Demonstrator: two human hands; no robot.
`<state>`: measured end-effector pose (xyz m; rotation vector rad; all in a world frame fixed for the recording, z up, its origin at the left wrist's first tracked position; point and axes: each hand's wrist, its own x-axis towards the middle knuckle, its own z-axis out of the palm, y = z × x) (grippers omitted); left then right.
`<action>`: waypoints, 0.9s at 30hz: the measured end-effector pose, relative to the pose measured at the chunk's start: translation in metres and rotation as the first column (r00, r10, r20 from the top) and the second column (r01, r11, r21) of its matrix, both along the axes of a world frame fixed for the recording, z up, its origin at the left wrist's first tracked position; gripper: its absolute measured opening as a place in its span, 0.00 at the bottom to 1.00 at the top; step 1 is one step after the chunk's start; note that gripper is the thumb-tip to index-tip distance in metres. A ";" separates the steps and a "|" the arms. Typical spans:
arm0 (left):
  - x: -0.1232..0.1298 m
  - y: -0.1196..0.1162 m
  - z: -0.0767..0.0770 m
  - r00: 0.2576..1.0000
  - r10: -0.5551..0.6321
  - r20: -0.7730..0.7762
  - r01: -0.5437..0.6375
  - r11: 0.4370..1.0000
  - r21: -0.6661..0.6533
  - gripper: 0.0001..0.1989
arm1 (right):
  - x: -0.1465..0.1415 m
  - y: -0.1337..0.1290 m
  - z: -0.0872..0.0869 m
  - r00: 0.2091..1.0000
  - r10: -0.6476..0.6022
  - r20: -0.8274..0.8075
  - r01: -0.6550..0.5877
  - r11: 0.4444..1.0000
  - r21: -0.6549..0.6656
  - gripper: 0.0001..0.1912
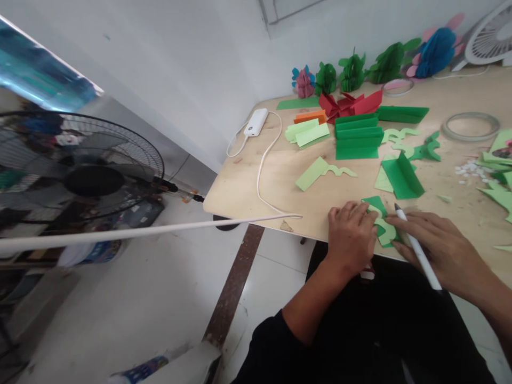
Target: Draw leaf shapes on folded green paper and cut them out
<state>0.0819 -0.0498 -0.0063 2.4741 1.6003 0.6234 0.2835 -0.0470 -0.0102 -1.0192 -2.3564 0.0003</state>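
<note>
My right hand (444, 245) holds a white pen (418, 253) between its fingers, the dark tip pointing away from me; its fingertips also touch the paper in front of me. My left hand (352, 232), with fingers bent and together, presses on the left side of that paper. Between the hands, a light green wavy paper cutout (386, 230) lies on a darker green piece of paper (375, 202) at the table's front edge; both are partly covered by my fingers. Just beyond them is a folded dark green paper (402, 176) resting over a light green sheet (383, 178).
Folded green papers (358, 138), red papers (352, 104) and a light green strip (312, 173) lie on the wooden table (240, 181). A tape roll (471, 137), a white power bank (256, 122) with its cable, and honeycomb paper figures (352, 72) stand around. At left is a floor fan (94, 178).
</note>
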 end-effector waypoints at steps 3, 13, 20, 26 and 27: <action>-0.004 0.002 0.001 1.000 -0.030 -0.004 0.030 0.999 -0.012 0.15 | 0.000 -0.001 0.000 1.000 -0.006 0.003 0.006 1.000 -0.005 0.29; -0.008 0.003 0.003 0.999 -0.046 0.024 0.048 0.995 -0.086 0.15 | 0.000 -0.002 -0.001 1.000 -0.021 -0.009 0.021 0.999 -0.039 0.28; -0.011 0.002 0.006 0.997 -0.056 0.051 0.062 0.988 -0.138 0.17 | -0.002 -0.003 0.002 1.000 -0.028 -0.014 0.027 0.999 -0.031 0.25; -0.008 0.006 0.002 0.999 -0.023 0.038 0.027 0.994 -0.103 0.13 | -0.002 -0.003 0.003 0.999 -0.038 -0.027 0.036 0.998 -0.050 0.24; -0.008 0.007 0.001 0.999 -0.018 0.029 0.020 0.995 -0.101 0.13 | -0.002 -0.003 0.003 0.999 -0.037 -0.026 0.036 0.998 -0.047 0.24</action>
